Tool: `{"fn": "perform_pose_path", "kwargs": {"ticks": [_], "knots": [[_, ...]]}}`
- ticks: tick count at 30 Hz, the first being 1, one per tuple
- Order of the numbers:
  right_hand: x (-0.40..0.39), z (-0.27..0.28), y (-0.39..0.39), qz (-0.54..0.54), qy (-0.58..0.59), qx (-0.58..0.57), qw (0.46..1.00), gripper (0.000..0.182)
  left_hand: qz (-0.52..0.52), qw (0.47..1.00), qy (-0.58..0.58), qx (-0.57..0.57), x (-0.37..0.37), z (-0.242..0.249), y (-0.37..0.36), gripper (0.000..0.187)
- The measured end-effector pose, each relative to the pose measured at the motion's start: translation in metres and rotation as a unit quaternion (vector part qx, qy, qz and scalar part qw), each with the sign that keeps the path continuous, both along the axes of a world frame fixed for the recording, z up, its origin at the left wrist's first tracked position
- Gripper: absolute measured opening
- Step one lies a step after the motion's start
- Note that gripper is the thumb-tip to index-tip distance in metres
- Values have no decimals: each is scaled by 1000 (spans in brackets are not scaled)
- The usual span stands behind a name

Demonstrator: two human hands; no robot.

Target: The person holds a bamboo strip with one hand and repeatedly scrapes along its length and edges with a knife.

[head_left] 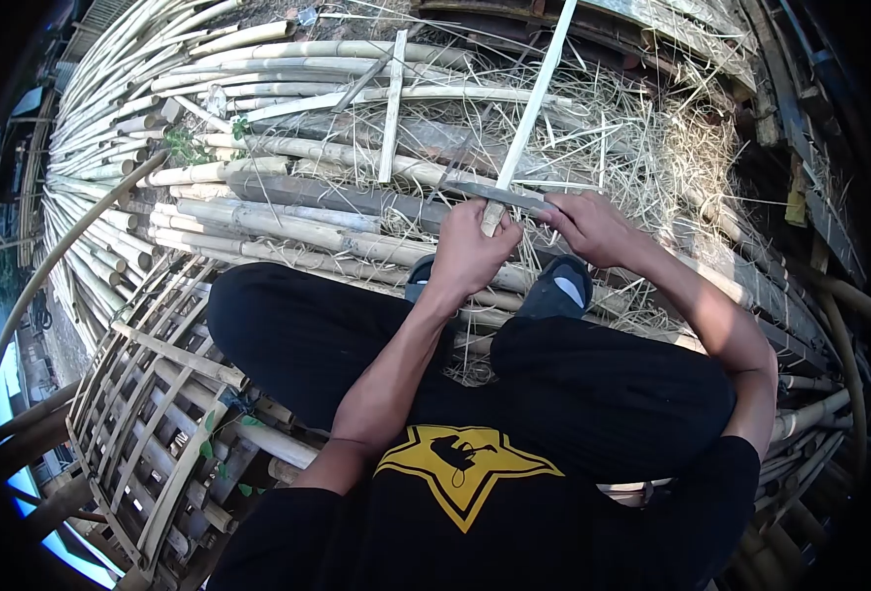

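Observation:
My left hand (475,246) is closed around the near end of a long, pale bamboo strip (534,108), which runs up and away toward the top edge. Across that strip, just beyond my left fingers, lies a knife (499,195) with a dark blade. Its handle is mostly hidden inside my right hand (590,229), whose fingers are wrapped round it. The blade touches or nearly touches the strip; which of the two I cannot tell.
Bamboo poles (307,153) fan out at the upper left. Thin shavings (642,148) cover the ground at the upper right. A woven bamboo lattice (160,394) stands at the lower left. A short flat strip (393,108) lies beyond my left hand. My sandalled feet are below my hands.

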State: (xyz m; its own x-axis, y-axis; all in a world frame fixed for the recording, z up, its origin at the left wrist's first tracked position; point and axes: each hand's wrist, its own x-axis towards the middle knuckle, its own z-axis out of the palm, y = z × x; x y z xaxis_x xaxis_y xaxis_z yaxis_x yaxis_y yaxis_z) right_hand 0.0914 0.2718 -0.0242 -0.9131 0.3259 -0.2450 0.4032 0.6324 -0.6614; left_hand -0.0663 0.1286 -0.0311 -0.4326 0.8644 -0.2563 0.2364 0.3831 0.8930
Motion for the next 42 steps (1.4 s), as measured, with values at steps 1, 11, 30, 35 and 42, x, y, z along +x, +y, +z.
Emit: {"fn": "perform_pose_path", "kwargs": {"ticks": [1,11,30,35,42], "knots": [[2,-7,5,9,19,19,1000,43,7,1000,-18,4,1,-1,1,19],[58,18,134,-288,132,132,939,51,0,994,-106,17,-1,15,-5,28],[9,-13,-4,-33,57,13,998,47,4,984,-170,-46,11,6,3,27],[7,-5,17,13,32,84,996,36,-7,994,-110,2,10,-4,1,26],[19,-17,117,-282,45,107,952,59,11,953,-301,-23,6,22,-12,23]]}}
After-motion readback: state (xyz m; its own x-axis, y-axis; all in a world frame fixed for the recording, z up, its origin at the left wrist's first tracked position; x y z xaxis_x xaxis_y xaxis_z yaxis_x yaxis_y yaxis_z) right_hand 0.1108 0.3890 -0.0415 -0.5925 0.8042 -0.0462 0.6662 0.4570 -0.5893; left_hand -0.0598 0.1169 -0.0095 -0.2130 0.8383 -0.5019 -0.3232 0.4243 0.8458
